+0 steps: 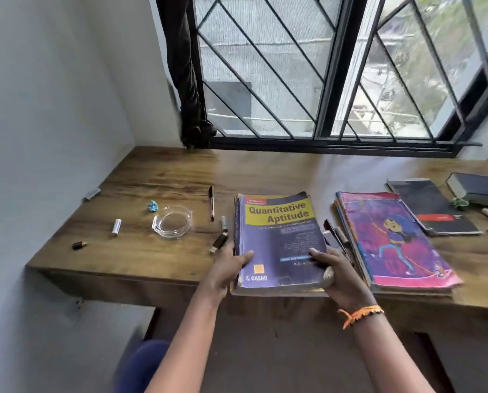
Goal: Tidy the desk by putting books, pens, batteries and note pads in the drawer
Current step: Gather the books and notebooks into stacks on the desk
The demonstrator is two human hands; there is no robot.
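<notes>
Hands both grip one purple book (pixel 279 239) at frame centre: left hand (pixel 228 268), right hand (pixel 336 276); two batteries (pixel 116 226) lie left on the table (pixel 152 180).

Home study corner, looks like a bedroom or spare room. Wooden desk (pixel 157 177) fitted into the corner against a plain white wall (pixel 52 95). Barred window (pixel 308 66) at 12 o'clock with a dark curtain (pixel 184 66) bunched at 11. School-type clutter: an exam-prep textbook (pixel 279 239) at 6, a child's illustrated book (pixel 393 236) at 3, notebooks (pixel 432 208) at 2, pen (pixel 211 202) and batteries (pixel 116 226) at 9.
</notes>
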